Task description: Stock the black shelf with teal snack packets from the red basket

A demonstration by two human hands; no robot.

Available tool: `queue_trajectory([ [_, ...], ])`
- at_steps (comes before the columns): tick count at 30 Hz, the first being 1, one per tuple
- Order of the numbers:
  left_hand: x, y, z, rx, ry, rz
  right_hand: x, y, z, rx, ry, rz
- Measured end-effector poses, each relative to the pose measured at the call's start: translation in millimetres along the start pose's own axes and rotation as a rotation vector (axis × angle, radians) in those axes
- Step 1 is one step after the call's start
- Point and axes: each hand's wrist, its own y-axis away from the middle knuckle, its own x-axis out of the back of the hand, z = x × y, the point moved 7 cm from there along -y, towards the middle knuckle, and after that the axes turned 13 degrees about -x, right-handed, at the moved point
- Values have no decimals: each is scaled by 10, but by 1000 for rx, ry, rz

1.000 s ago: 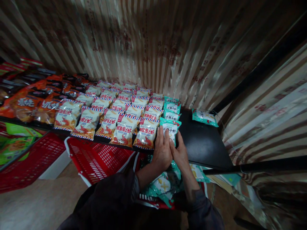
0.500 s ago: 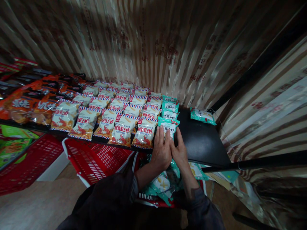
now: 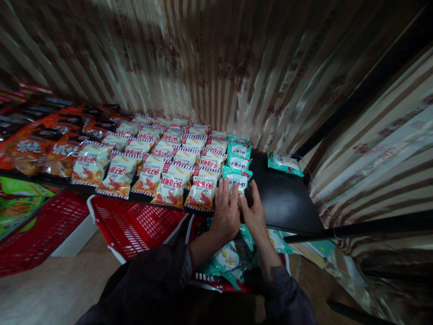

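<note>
The front teal-and-white snack bag [image 3: 238, 173] lies at the near end of a short column of matching bags. On its lower left part rests my left hand [image 3: 226, 219], fingers stretched out and lying flat. My right hand [image 3: 255, 214] is at the bag's lower right side, with thumb and fingers apart. Between them the hands cover the bag's lower end. Just left of my left hand is a white-and-orange snack bag [image 3: 202, 189] with a striped edge. More teal snack bags [image 3: 226, 262] fill a red basket [image 3: 211, 284] below my forearms.
The black shelf [image 3: 287, 198] carries rows of white-and-orange bags and orange snack bags [image 3: 30, 153] on the left. A lone teal bag [image 3: 286, 163] lies at the back right. Another red basket [image 3: 135, 225] stands below. Behind hangs a striped curtain [image 3: 203, 58]; black bars [image 3: 372, 225] border the right.
Both hands have drawn back slightly toward me along the front teal bag, showing a little more of its print. My right thumb and fingers look a little farther apart. The bags stay put.
</note>
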Motion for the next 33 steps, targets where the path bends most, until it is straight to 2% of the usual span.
queue_trajectory([
  [7, -33, 34, 18, -57, -2, 27, -28, 22, 65, -14, -13, 9],
  [18, 26, 29, 110, -118, 19, 25, 85, 47, 14, -36, 0, 86],
  [26, 20, 15, 125, -109, 4, 60, 86, 47, 28, -23, -10, 70],
  [33, 34, 35, 109, -122, 28, 26, 110, 82, 2, -16, -34, 71],
])
